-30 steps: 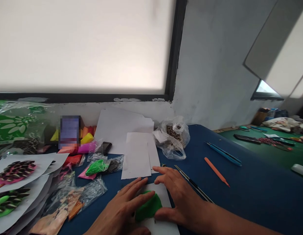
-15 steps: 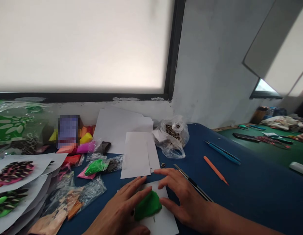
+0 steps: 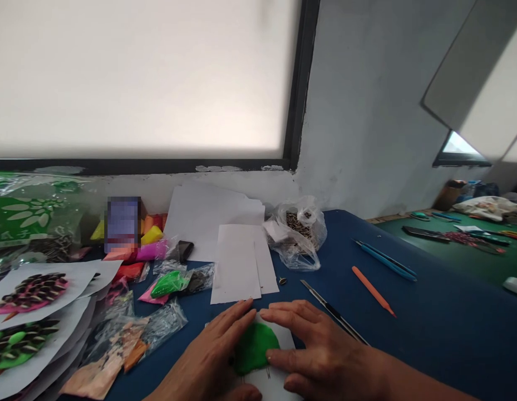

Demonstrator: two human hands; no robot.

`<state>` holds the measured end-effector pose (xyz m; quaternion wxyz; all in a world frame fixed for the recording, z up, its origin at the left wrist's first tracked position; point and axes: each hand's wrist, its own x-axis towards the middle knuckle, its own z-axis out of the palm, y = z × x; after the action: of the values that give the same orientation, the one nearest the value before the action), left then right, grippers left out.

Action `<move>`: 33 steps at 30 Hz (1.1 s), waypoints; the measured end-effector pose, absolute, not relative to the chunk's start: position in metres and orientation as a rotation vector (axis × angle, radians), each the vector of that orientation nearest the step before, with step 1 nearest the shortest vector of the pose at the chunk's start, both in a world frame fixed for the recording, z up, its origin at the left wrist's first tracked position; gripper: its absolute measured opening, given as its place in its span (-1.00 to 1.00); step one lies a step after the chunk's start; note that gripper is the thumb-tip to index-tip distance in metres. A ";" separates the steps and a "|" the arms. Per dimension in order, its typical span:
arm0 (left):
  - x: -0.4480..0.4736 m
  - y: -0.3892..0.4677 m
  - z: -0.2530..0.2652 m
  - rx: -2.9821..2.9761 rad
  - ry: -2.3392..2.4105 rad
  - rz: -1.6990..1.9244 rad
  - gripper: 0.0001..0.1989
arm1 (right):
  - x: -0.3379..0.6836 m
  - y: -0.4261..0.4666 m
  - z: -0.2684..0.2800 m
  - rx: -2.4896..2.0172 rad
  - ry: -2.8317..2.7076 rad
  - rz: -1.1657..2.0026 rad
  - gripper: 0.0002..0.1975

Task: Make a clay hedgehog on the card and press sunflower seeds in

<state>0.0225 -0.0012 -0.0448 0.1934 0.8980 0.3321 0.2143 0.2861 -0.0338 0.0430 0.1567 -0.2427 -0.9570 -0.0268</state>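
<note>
A flattened piece of bright green modelling clay (image 3: 255, 350) lies on a small white sheet of paper (image 3: 279, 384) at the front of the table. Along the clay's left edge rests my left hand (image 3: 214, 348), its fingers stretched out and its thumb below the clay. My right hand (image 3: 314, 340) is on the other side, fingers spread, one fingertip touching the clay's right edge. Short pencil lines show on the paper just under the clay. Neither hand grips anything.
To the right lie a craft knife (image 3: 333, 312), an orange pen-shaped tool (image 3: 373, 291) and blue tweezers (image 3: 385, 260). A plastic bag of sunflower seeds (image 3: 298, 234) stands behind. At left are seed-and-clay pictures (image 3: 28, 345) and packets of coloured clay (image 3: 168, 284).
My right hand has moved left and down, bringing a fingertip onto the clay's right edge. The clay's outline now looks rounder. The view has shifted slightly.
</note>
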 end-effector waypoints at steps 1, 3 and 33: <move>0.023 0.002 -0.052 2.510 0.959 0.620 0.01 | 0.286 -0.034 0.044 -0.707 -2.747 -0.086 -0.71; 0.022 0.006 -0.062 2.516 0.952 0.609 0.00 | 0.285 -0.034 0.045 -0.723 -2.766 -0.092 -0.71; 0.022 0.005 -0.076 2.504 0.921 0.662 0.20 | 0.286 -0.030 0.047 -0.856 -2.851 0.075 -0.54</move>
<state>0.0215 0.0050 -0.0762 0.1953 0.8934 0.3285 0.2364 0.2859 -0.0301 0.0471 0.0819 -0.2865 -0.9543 0.0250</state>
